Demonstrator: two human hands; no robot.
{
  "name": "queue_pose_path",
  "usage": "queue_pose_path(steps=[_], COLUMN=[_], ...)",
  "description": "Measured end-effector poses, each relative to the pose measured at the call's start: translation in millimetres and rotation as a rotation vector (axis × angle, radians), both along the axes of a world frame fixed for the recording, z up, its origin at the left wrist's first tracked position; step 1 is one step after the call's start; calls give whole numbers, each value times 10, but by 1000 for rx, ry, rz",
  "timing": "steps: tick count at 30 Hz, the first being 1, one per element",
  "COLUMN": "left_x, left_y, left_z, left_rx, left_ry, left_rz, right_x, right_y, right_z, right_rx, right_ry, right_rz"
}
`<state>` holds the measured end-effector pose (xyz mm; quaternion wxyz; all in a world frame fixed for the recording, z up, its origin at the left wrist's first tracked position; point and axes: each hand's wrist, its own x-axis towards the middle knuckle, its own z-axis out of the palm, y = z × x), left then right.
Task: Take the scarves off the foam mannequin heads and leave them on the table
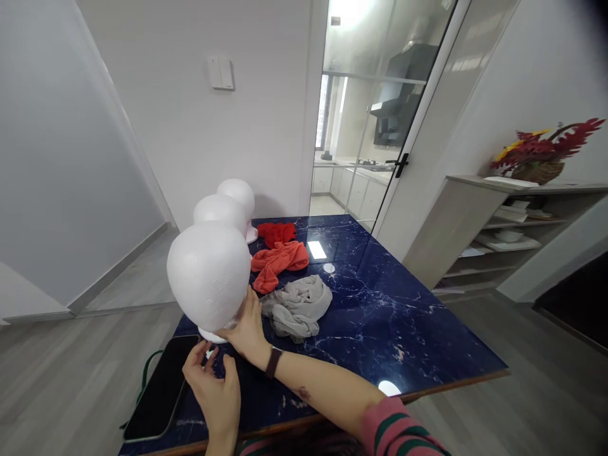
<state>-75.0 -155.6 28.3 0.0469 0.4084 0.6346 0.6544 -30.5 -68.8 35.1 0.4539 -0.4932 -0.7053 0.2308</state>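
Observation:
A white foam mannequin head [209, 272] stands closest to me on the dark blue marbled table. My right hand [246, 326] is wrapped around its neck from the right, with part of the fingers hidden behind the foam. Just below the base is my left hand [213, 383], its thumb and fingers curved apart with nothing in them. Two more foam heads, a middle one [219, 210] and a far one [237, 193], line up behind the first. Right of the row lie a crumpled grey scarf [304, 304], an orange-red cloth [282, 258] and a red cloth [277, 233].
A black phone-like device [164, 386] with a green strap [146, 373] lies left of my left hand near the table edge. The glossy table [380, 323] extends to the right. Beyond are a glass door [370, 114] and a shelf unit [503, 221] with a plant arrangement [541, 155].

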Motion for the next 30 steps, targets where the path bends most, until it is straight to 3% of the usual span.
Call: queue_pose_path(steps=[2, 4, 7, 9, 11, 13, 16, 19, 22, 26, 28, 30], left_x=[123, 250, 469, 648, 853, 1066, 1337, 1474, 1481, 1410, 1382, 1369], left_y=[-50, -63, 13, 121, 259, 407, 598, 695, 712, 729, 749, 766], left_z=[-16, 20, 179, 319, 431, 471, 369, 165, 17, -16, -6, -6], left_rx=[26, 40, 87, 163, 242, 322, 453, 544, 516, 371, 278, 190], left_ry=[101, 278, 536, 676, 807, 930, 1125, 1257, 1291, 1249, 1263, 1277], left_rz=[-64, -217, -546, -730, -833, -909, -1019, -1081, -1099, -1134, -1144, -1129], right_x=[349, 820, 1567, 1938, 2126, 2144, 2050, 2103, 2382, 2784, 2889, 2922], right_y=[-138, -241, -211, -72, 94, 221, 308, 387, 585, 939, 1052, 1093], right_z=[20, 40, 33, -19, -104, -182, -174, -28, 23, -199, -319, -381], right_rx=[81, 229, 416, 426, 368, 293, 225, 275, 316, 41, -66, -77], right_ry=[-102, -216, -371, -503, -637, -737, -796, -657, -291, 264, 393, 399], right_rz=[143, 257, 263, 212, 178, 172, 194, 187, -24, -378, -445, -445])
